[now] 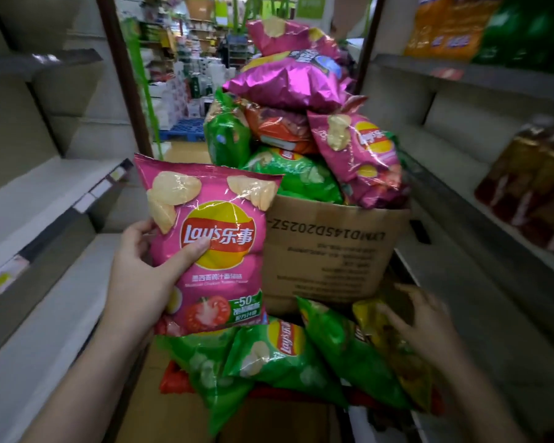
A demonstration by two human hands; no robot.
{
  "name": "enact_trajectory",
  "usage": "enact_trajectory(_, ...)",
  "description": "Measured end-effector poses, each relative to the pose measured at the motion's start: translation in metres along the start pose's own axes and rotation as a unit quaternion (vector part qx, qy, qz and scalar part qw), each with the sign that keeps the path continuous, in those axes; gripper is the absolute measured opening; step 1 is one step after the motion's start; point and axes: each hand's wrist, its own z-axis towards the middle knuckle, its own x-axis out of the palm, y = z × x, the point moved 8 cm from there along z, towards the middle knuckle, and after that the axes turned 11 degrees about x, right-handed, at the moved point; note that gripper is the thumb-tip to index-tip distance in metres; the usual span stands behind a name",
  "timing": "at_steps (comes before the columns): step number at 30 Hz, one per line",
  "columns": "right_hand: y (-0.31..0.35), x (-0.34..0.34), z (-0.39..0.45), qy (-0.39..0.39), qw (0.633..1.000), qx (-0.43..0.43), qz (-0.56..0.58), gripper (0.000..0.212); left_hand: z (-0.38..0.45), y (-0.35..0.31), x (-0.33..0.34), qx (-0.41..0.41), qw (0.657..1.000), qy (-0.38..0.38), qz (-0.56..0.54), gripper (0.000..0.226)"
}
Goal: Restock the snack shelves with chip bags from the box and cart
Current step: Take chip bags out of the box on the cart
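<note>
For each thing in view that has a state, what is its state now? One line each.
left hand: grips the pink chip bag, thumb on its front.
pink chip bag: sealed, held upright, off the pile.
right hand: fingers spread, resting on the yellow bag.
yellow bag: lying tilted among the green bags.
cardboard box: open, overfilled with bags.
left shelves: bare where visible.

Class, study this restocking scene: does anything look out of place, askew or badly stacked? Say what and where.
Yes. The cardboard box is overfilled: chip bags are heaped above its rim, and a pink bag hangs tilted over the right edge. Its printed text reads upside down. Green bags lie askew below it. The left hand grips another pink bag.
</note>
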Motion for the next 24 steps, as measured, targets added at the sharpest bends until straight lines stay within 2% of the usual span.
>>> enact_trajectory(2, -0.024, 0.016, 0.006, 0.058, 0.998, 0.023, -0.011, 0.120, -0.002, 0.001, 0.020, 0.001, 1.000, 0.021, -0.014, 0.065)
enact_trajectory(3, -0.032, 0.026, 0.006, 0.096, 0.995, 0.024, -0.008, 0.126, -0.003, 0.001, 0.029, 0.003, 0.999, 0.032, -0.019, 0.066)
enact_trajectory(5, -0.031, 0.040, -0.002, 0.157, 0.988, -0.002, 0.010, 0.110, -0.003, 0.002, 0.043, 0.005, 0.998, 0.049, -0.025, 0.065)
enact_trajectory(6, -0.029, 0.042, -0.005, 0.162, 0.987, -0.016, 0.012, 0.109, -0.003, 0.002, 0.049, 0.005, 0.998, 0.058, -0.028, 0.066)
enact_trajectory(8, -0.033, 0.046, -0.003, 0.166, 0.986, -0.016, 0.000, 0.123, -0.003, 0.001, 0.058, 0.005, 0.997, 0.072, -0.029, 0.069)
enact_trajectory(11, -0.038, 0.048, 0.000, 0.188, 0.982, 0.001, -0.013, 0.125, -0.002, 0.003, 0.064, 0.005, 0.996, 0.080, -0.027, 0.071)
enact_trajectory(16, -0.016, 0.032, -0.013, 0.138, 0.990, -0.027, 0.027, 0.102, 0.002, 0.004, 0.064, 0.013, 0.996, 0.090, -0.021, 0.069)
enact_trajectory(18, 0.006, 0.033, -0.031, 0.179, 0.980, -0.069, 0.044, 0.096, 0.003, 0.005, 0.061, 0.015, 0.996, 0.088, -0.016, 0.069)
enact_trajectory(21, 0.026, 0.056, -0.053, 0.224, 0.963, -0.141, -0.042, 0.121, 0.004, 0.005, 0.057, 0.019, 0.997, 0.080, -0.012, 0.065)
enact_trajectory(24, 0.010, 0.080, -0.045, 0.192, 0.970, -0.120, -0.088, 0.130, 0.005, 0.005, 0.052, 0.024, 0.997, 0.074, -0.008, 0.063)
